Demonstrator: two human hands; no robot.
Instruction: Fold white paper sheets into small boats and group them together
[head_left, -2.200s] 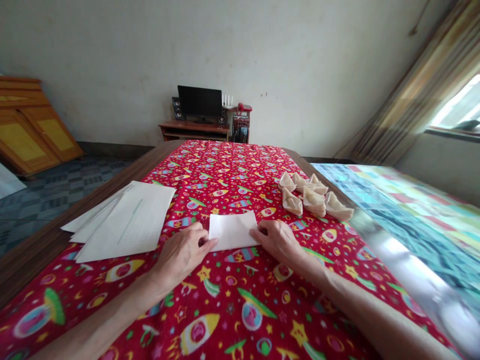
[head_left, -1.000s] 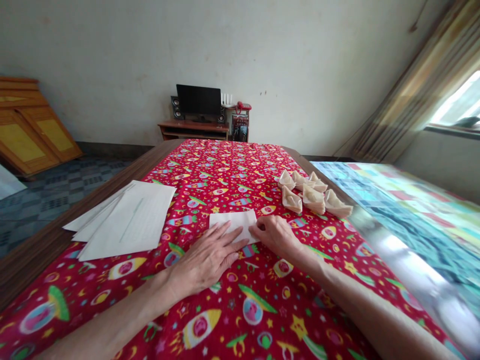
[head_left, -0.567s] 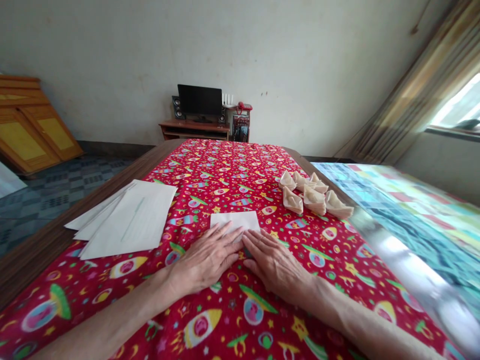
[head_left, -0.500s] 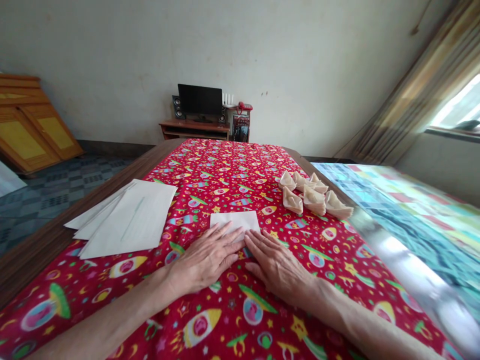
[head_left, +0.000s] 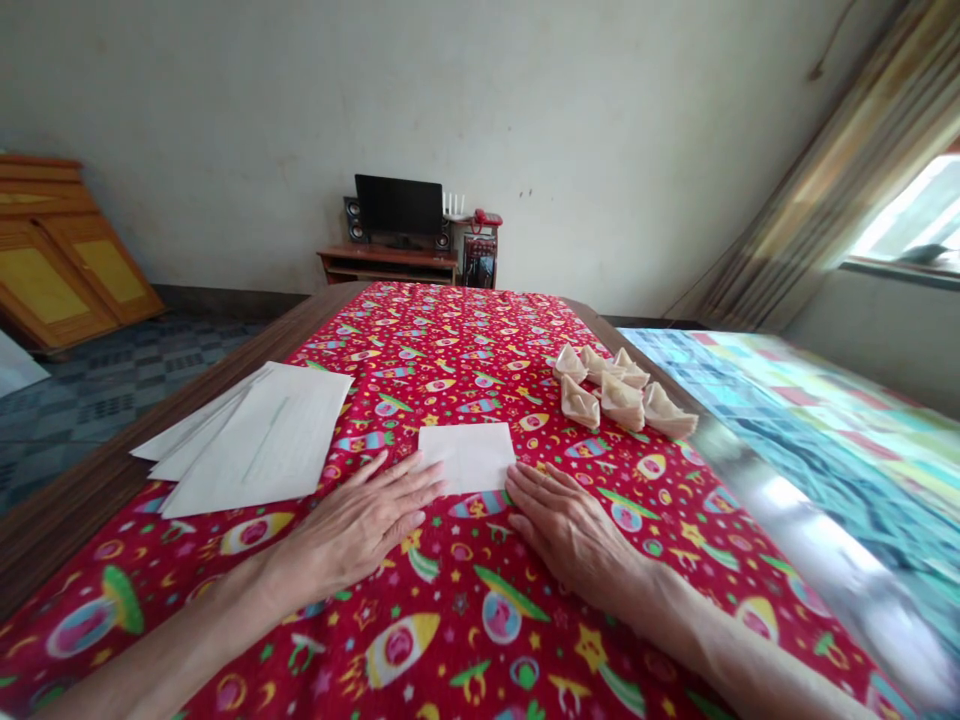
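A small white sheet of paper (head_left: 471,455) lies flat on the red patterned cloth (head_left: 450,620), with a faint crease down its middle. My left hand (head_left: 367,520) is spread flat, its fingertips over the sheet's lower left edge. At the lower right corner, my right hand (head_left: 566,515) rests palm down with its fingers stretched out, the tips touching or just beside the paper. Neither hand grips anything.
A fanned stack of larger white paper sheets (head_left: 262,440) lies to the left. Several folded paper boats (head_left: 622,398) stand in two rows at the right. Behind the table are a monitor (head_left: 399,210) and a desk (head_left: 386,260); a patterned bed (head_left: 810,430) is at the right.
My hands have moved apart, the left one sliding leftward and the right one slightly rightward. More of the small sheet now shows between them.
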